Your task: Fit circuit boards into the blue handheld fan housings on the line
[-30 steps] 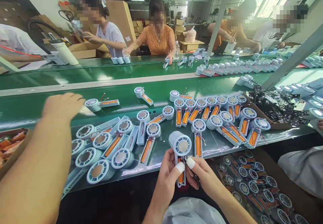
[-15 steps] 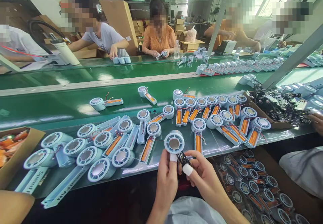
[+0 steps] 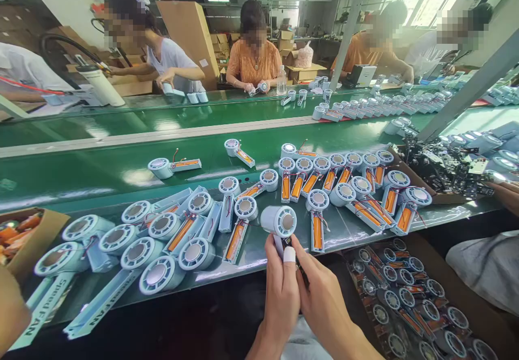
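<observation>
A light-blue handheld fan [image 3: 279, 220] is held up above the bench's front edge, its round head tilted toward the right. My left hand [image 3: 280, 290] is closed around its handle, a white cover on the thumb. My right hand [image 3: 322, 295] presses in from the right, closed on a black circuit board [image 3: 287, 240] that shows only partly at the handle; the fingers hide the rest. Just beyond, a fan with an orange battery [image 3: 317, 230] in its handle lies on the bench. Another battery-fitted fan [image 3: 235, 241] lies to the left.
Several more fans [image 3: 140, 252] crowd the bench at left and right. A box of circuit boards [image 3: 441, 171] stands right, a carton of orange batteries [image 3: 36, 241] left. Below right, a box holds more fans [image 3: 405, 298]. Co-workers sit beyond the green conveyor belt [image 3: 101, 171]; other people's arms reach in at both sides.
The fan has turned and its head tilts right; my hands have drawn together, covering most of the board. Another person's arm has pulled back at left, and fans on the belt have shifted right.
</observation>
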The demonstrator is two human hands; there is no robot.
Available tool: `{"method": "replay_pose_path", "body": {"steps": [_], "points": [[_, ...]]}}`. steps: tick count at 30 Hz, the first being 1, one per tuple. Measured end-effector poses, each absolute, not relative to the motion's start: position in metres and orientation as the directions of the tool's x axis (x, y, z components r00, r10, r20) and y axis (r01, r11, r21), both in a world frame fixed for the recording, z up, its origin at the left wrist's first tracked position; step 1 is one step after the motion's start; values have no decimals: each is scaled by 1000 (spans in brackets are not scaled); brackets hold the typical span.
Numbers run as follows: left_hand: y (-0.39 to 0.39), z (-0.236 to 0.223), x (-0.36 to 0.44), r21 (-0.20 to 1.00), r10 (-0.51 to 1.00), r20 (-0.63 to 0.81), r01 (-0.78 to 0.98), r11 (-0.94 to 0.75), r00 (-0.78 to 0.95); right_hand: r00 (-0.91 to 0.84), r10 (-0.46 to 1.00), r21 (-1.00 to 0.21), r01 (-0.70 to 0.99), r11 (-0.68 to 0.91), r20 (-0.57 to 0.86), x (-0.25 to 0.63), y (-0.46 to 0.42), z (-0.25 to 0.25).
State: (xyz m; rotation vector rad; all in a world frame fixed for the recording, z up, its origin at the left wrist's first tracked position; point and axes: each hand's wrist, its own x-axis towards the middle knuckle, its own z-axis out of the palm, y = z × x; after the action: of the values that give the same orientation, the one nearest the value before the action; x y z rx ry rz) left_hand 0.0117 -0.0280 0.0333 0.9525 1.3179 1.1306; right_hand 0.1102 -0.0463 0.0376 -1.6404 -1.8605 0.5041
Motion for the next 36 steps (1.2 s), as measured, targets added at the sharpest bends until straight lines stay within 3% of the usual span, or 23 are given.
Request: {"method": "replay_pose_path", "body": {"steps": [4, 7, 9, 11, 14, 16, 19, 23, 25, 30, 36], "points": [[-24, 31, 9, 968, 969, -238, -98, 230, -71, -207, 978, -435, 883, 178, -21, 111, -47, 51], [-18, 25, 2, 954, 959, -269, -165, 252, -90, -315, 933, -411, 884, 222, -173, 118, -46, 62], [-16, 22, 0, 910, 932, -350, -267, 316, -89, -366, 911, -518, 825, 226, -187, 125, -43, 65], [-15, 20, 0, 832, 898, -437, -401, 385, -44, -398, 900, -705, 690, 164, -180, 130, -40, 61], [-16, 20, 2, 748, 883, -467, -514, 420, 42, -386, 905, -945, 322, -46, -176, 133, -39, 46], [-16, 21, 1, 788, 899, -436, -467, 402, 39, -343, 924, -984, 97, -148, -172, 131, -40, 36], [-13, 24, -5, 923, 942, -337, -195, 331, 5, -268, 936, -969, -27, -244, -228, 125, -43, 26], [-3, 27, -17, 947, 989, -144, 288, 145, -23, -188, 949, -967, 60, -246, -253, 117, -40, 23], [3, 27, -23, 912, 997, -68, 403, 79, -40, -161, 967, -965, 202, -165, -199, 113, -36, 22], [16, 23, -32, 905, 999, -41, 423, 42, -12, -145, 983, -836, 548, -18, -116, 102, -24, 16], [15, 18, -33, 903, 999, -34, 426, 48, -41, -220, 947, -847, 524, -88, -234, 124, -26, 41]]}}
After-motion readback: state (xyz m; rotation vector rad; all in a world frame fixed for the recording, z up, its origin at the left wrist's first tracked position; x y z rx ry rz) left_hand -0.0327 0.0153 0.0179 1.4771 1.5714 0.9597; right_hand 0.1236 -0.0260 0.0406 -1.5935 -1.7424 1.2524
